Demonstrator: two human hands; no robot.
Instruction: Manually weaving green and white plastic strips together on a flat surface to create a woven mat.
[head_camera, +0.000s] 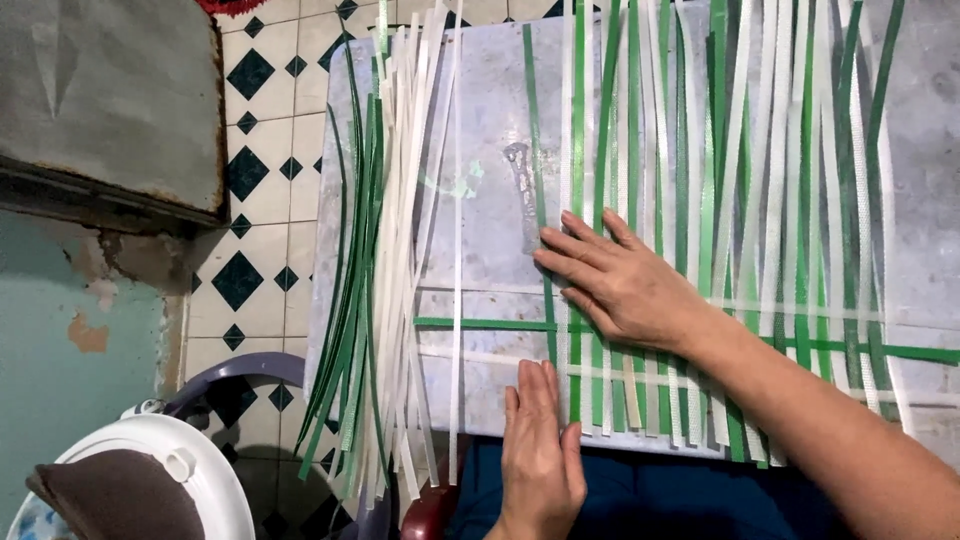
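Note:
Many long green and white plastic strips lie side by side on a pale grey board, crossed by a green horizontal strip and a white one. My right hand lies flat, fingers spread, pressing on the strips where the green cross strip passes. My left hand rests flat at the board's near edge, fingers together, touching the lower ends of the strips. Neither hand grips anything.
A loose bundle of spare white and green strips hangs off the board's left side. Beyond lies a black-and-white tiled floor, a grey slab at top left, and a white and purple stool at bottom left.

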